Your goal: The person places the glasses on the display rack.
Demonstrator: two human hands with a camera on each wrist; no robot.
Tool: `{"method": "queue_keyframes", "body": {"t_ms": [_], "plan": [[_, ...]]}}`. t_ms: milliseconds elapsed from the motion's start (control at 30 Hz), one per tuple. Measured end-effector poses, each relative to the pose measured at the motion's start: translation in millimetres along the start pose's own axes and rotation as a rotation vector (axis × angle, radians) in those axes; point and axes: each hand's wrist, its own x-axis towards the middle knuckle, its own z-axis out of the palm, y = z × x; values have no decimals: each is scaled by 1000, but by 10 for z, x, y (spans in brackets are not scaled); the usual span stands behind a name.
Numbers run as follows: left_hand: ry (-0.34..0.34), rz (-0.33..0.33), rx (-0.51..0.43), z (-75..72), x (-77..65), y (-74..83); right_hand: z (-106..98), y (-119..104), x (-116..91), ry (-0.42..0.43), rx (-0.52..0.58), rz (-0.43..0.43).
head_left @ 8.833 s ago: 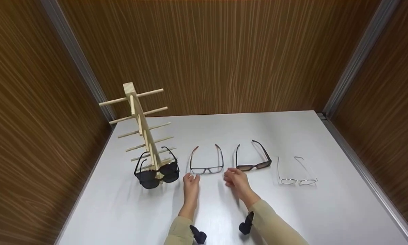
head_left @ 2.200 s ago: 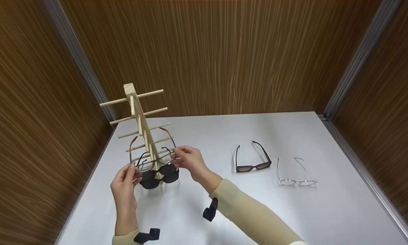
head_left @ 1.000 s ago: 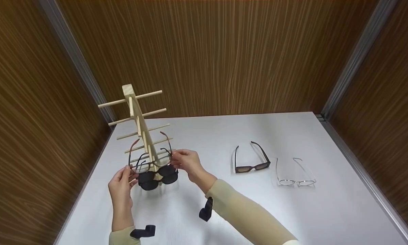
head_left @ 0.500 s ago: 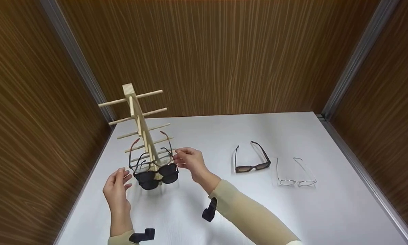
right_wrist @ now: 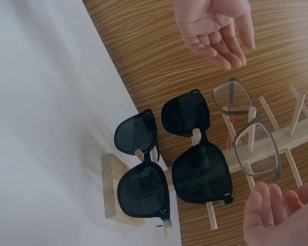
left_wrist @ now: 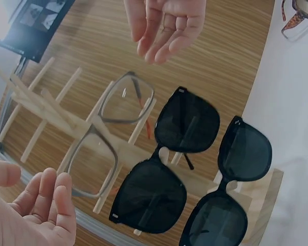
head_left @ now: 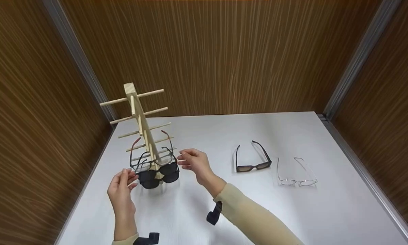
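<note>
Grey-framed clear eyeglasses [head_left: 153, 165] with reddish temple tips hang on the wooden display stand [head_left: 141, 117], above two black sunglasses [head_left: 159, 175]. My left hand [head_left: 122, 190] is beside the left end of the clear eyeglasses, its fingers loosely bent. In the right wrist view a gap shows between that left hand [right_wrist: 215, 31] and the frame. My right hand [head_left: 198, 166] is off to the right of the eyeglasses, fingers relaxed; the left wrist view shows this right hand [left_wrist: 167, 28] apart from the frame too. Neither hand holds anything.
Brown-lensed dark sunglasses [head_left: 254, 167] lie on the white table [head_left: 326, 214], temples unfolded. Farther right are thin metal-framed eyeglasses [head_left: 297, 182]. Bare wooden pegs [head_left: 151, 93] stick out from the stand's upper part. Wood-grain panels [head_left: 224, 58] close in the back and sides.
The clear eyeglasses went from the table to the stand, carried by both hands. In the last second both hands let go of them, and the right hand drew away rightward.
</note>
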Motion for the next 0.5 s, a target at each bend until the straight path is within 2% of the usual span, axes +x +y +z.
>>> {"method": "queue_keyframes", "body": {"t_ms": [233, 500], "plan": [[-47, -32, 2, 108, -88, -64, -115, 10, -63, 7, -15, -1], [-133, -85, -22, 280, -179, -162, -268, 44, -136, 8, 7, -12]]}}
